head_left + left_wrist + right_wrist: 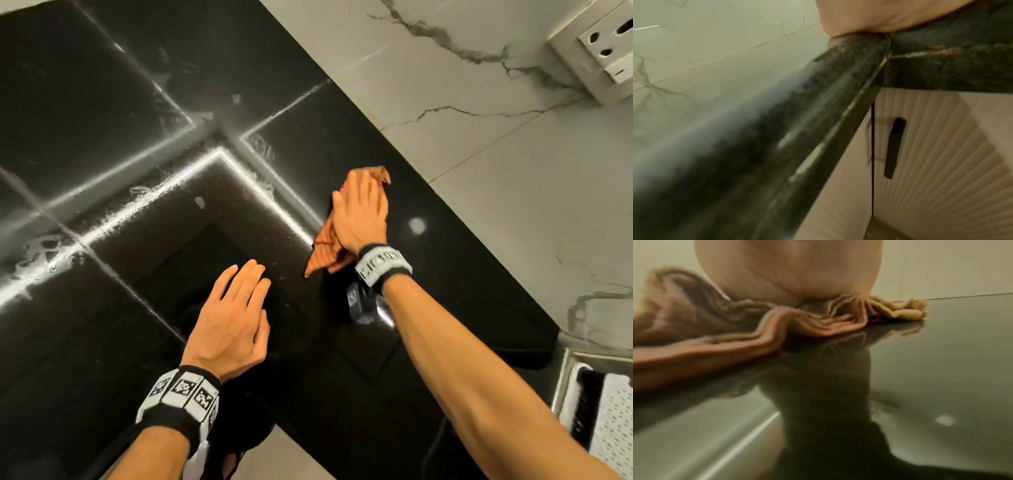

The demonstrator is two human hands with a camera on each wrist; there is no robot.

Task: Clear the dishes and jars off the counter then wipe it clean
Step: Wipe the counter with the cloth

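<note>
A person's two bare arms reach over a glossy black worktop (113, 78) that meets a white marble-look wall (496, 147) on the right. The right hand (361, 214) lies flat, palm down, fingers straight and close together, pressing an orange striped cloth (323, 248) onto the worktop near the wall. The cloth is crumpled; parts stick out beyond the fingertips and back toward the wrist. In the right wrist view the heel of the hand sits on the bunched folds of the cloth (777, 324), and the shiny surface mirrors both. The left hand (231, 320) rests near the front edge of the worktop, well apart from the cloth, fingers straight and together, holding nothing. In the left wrist view the heel of that hand (869, 17) touches the rounded stone edge, above a pale ribbed cabinet door (941, 162) with a dark handle (894, 147). Both wrists wear black bands with black-and-white square markers. Bright lines of light reflect across the worktop, with whitish smears along them and a small pale spot (417, 226) just right of the right hand. A white socket (599, 51) sits on the wall at the top right. At the lower right corner is part of a metal tray (565, 373) holding something white and dotted; it is too blurred to identify.
</note>
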